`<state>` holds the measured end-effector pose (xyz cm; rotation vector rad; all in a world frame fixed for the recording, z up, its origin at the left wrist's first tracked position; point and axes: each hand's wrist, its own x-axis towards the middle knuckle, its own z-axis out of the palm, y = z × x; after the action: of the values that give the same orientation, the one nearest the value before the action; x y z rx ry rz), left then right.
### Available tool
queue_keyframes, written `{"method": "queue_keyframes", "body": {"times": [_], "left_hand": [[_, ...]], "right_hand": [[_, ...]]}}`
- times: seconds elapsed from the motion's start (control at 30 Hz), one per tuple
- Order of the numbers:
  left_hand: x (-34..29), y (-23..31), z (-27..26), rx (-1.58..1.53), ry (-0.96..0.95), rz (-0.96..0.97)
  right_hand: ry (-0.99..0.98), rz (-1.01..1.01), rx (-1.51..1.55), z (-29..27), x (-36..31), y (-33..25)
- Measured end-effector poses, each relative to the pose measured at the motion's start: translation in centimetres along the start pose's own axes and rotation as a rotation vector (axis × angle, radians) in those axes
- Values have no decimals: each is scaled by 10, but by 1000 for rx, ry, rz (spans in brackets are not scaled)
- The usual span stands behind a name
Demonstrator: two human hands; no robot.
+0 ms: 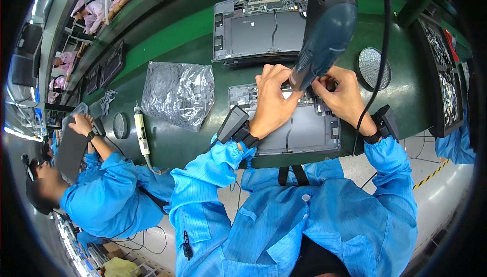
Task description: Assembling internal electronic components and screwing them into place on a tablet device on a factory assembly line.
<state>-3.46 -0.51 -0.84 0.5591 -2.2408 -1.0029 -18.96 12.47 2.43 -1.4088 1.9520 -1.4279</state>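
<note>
An opened laptop base (274,137) with grey battery panels lies in front of me at the bench edge. Over its far edge my left hand (274,94) is closed, thumb and fingers pressed together beside the tip of a dark hot-air gun (329,28). My right hand (341,94) is curled on the other side of that tip, fingertips pinched low over the laptop's circuit parts. Whatever either hand holds is hidden by the fingers and the gun. The gun comes down from above, its narrow end between my hands.
A second opened laptop base (261,26) lies behind. Left are a clear plastic bag (177,94), an electric screwdriver (141,132) and a round dish (120,126). Right are a textured round dish (374,68), a hanging black cable (384,38) and a parts tray (441,69). A co-worker (111,191) sits left.
</note>
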Motion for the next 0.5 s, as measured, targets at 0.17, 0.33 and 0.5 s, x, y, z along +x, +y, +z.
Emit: {"method": "queue_keyframes", "body": {"times": [0.17, 0.33, 0.5], "left_hand": [[-3, 1, -4, 30, 29, 23], [-4, -2, -3, 35, 22, 40], [-4, -3, -6, 66, -4, 69]], "right_hand": [[-60, 6, -29, 4, 2, 9], [-58, 74, 33, 9, 1, 15], [56, -8, -159, 7, -13, 21]]}}
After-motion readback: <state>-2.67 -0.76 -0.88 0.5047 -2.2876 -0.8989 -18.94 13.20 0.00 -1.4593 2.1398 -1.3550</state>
